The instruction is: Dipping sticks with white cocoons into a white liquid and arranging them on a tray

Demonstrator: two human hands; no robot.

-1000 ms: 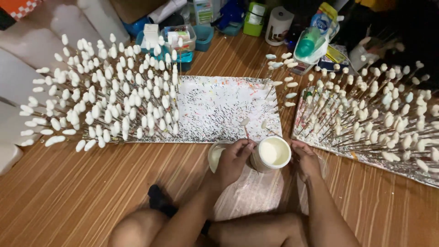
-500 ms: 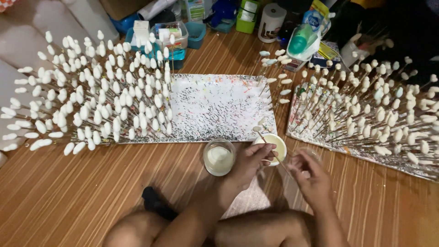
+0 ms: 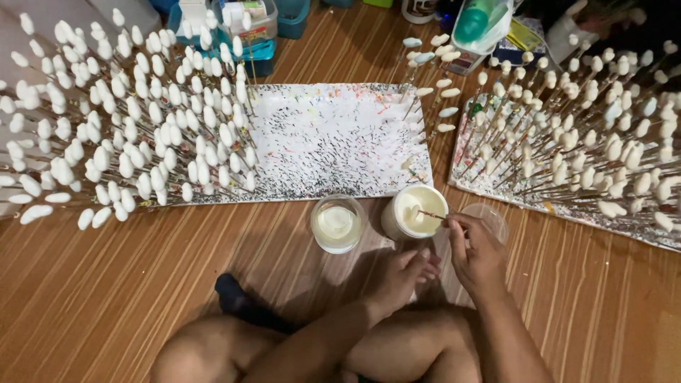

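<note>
My right hand (image 3: 477, 250) pinches a thin wooden stick (image 3: 431, 215) whose white oval tip dips into a round tub of cream-white liquid (image 3: 420, 202). My left hand (image 3: 406, 275) rests just below that tub with loosely curled fingers and holds nothing. To the tub's left stands a clear glass (image 3: 338, 224) with white liquid in it. A clear lid (image 3: 488, 217) lies behind my right hand. A white foam board (image 3: 333, 142) speckled with holes and paint lies beyond the tub; its left part is packed with upright sticks topped with white ovals (image 3: 135, 120).
A second foam board (image 3: 567, 149) full of white-tipped sticks stands at the right. Boxes, bottles and a blue tray (image 3: 248, 28) crowd the far edge. My bare legs and a dark sock (image 3: 230, 294) lie on the striped wooden floor (image 3: 106, 284).
The stick passed from my left hand to my right hand, which has lowered its tip into the tub. My left hand has dropped away below the tub. The view has tilted downward.
</note>
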